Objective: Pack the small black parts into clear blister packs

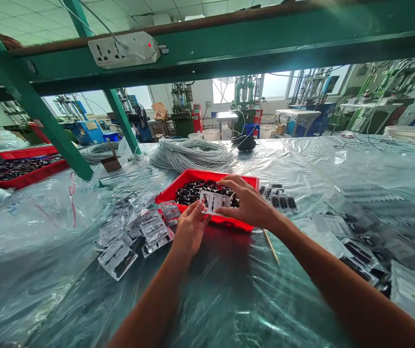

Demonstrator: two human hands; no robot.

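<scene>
Between the thumb and fingers of my left hand [192,227] is a small flat, pale card-like piece [215,202] with dark shapes on it. I cannot tell whether it is a pouch or a moulded sheet. Curved round its right side, my right hand [242,197] has thumb and fingers apart; the thumb tip is at the card's lower right edge. Both hands are over the front of a red tray [173,191], which holds many small shiny black parts [195,191]. Left of the tray lies a heap of similar flat silvery pieces [153,227].
A thin wooden stick [272,247] lies right of the tray. Black parts in strips [278,197] and clear packs [356,253] are farther right. Coiled grey cable [193,153] sits behind. Plastic sheeting [200,309] covers the table. A green beam [247,38] with a power strip [125,49] crosses above.
</scene>
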